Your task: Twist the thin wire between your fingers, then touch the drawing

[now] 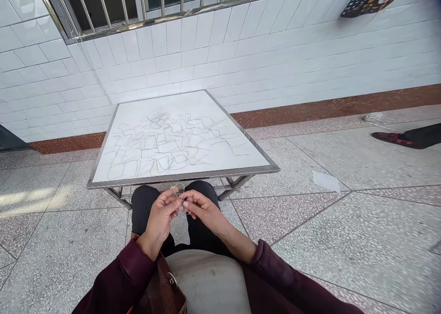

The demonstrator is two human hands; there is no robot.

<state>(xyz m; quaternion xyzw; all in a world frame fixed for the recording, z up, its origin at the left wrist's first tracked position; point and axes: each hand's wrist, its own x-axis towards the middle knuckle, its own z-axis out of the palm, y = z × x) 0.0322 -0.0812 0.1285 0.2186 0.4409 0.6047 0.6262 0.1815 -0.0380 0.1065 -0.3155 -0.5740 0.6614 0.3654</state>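
Pinching: left hand (pixel 160 214) and right hand (pixel 206 209), both nearly closed, gripping 1 wire (pixel 178 183).
Wire: thin, pale, bent into a rounded loop.

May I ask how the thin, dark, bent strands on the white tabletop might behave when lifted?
The thin, dark, bent strands are probably very light, being so fine. They may be springy rather than limp, given their angular kinks. Lifting one could drag others, since many cross on the white, metal-framed tabletop.
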